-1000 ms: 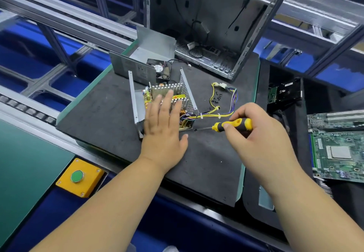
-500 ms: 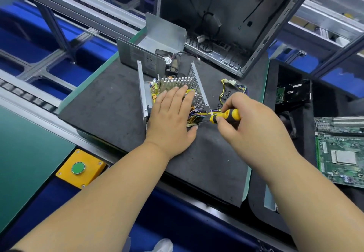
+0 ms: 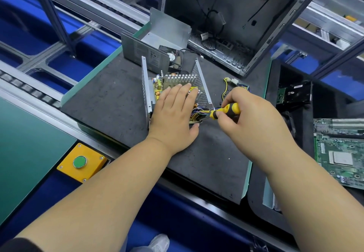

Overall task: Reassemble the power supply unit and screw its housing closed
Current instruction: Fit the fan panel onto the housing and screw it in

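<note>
Green button box [image 3: 80, 161]: at far left we see it set in the bench edge, well apart from the work.
Lid shell [image 3: 155, 40]: the bent metal cover lies behind the unit, not yet fitted.
Power supply unit [image 3: 173, 88]: it sits open on the dark mat [image 3: 110, 102], straight ahead of us, side walls upright, long axis running away from us.
Left hand [image 3: 174, 117]: we have it flat on the circuit board, fingers straight and together, pressing the unit down; it is the nearer hand, already on the thing.
Wire bundle [image 3: 202, 111]: it spills out of the unit's near right corner, just where the tool points.
Screwdriver [image 3: 224, 110]: its shaft lies nearly level, aimed leftward into that corner; the tip is hidden among the wires.
Right hand [image 3: 250, 121]: our fingers curl round the yellow-and-black handle, just right of the unit.
Turning point: we judge the next move depends on the tip meeting a screw at that near right corner.
Motherboard [image 3: 340, 151]: at far right, idle.
</note>
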Tool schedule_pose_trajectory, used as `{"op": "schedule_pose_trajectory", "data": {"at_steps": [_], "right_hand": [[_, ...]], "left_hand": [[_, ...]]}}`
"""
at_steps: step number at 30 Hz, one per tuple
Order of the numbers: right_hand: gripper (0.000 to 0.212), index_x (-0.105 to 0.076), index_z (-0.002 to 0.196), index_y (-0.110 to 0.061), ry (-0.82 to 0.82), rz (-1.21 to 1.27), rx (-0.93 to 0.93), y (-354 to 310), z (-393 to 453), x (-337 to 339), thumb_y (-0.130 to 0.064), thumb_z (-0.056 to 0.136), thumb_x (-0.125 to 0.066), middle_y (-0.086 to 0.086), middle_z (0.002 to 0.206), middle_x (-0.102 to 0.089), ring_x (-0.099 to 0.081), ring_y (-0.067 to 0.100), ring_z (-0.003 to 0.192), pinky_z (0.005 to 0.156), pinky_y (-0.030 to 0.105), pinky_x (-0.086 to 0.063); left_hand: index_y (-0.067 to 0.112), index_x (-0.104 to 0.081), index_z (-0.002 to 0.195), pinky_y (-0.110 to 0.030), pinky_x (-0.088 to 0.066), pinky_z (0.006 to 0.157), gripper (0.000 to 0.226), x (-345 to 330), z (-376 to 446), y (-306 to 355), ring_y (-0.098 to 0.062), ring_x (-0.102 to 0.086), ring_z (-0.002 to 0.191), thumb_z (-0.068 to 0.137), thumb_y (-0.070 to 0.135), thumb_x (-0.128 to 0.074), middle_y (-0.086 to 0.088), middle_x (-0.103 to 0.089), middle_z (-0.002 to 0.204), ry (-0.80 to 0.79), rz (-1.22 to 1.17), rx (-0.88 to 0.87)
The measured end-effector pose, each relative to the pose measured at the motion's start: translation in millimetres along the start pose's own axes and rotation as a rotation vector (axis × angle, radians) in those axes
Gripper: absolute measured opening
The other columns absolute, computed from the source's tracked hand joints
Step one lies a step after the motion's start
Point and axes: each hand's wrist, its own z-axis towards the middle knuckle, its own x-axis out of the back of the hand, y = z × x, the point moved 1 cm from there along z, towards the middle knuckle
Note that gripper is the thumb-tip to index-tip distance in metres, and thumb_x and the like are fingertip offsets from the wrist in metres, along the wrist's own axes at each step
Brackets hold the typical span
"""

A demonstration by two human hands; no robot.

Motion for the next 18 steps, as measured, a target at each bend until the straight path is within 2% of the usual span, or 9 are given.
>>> {"op": "schedule_pose_trajectory", "data": {"at_steps": [8,18], "right_hand": [[0.015,-0.051,0.089,-0.028,-0.008,-0.019,-0.003,0.2,1.7,-0.1,-0.035,0.086,-0.064,-0.009,0.074,-0.057,-0.054,0.016,0.07,0.056,0.03,-0.044],[0.015,-0.052,0.093,-0.027,-0.049,-0.055,0.005,-5.3,5.6,1.9,-0.035,0.088,-0.063,-0.007,0.078,-0.057,-0.053,0.017,0.07,0.053,0.027,-0.039]], "left_hand": [[0.013,-0.043,0.145,-0.042,-0.017,0.118,0.082,-0.9,0.0,-0.3,-0.028,-0.039,0.138,0.075,0.048,-0.065,-0.007,-0.044,0.149,0.008,-0.003,-0.001],[0.012,-0.044,0.145,-0.043,-0.018,0.118,0.08,-2.2,0.3,0.0,-0.028,-0.04,0.137,0.076,0.047,-0.065,-0.007,-0.045,0.148,0.02,-0.018,0.005]]}}
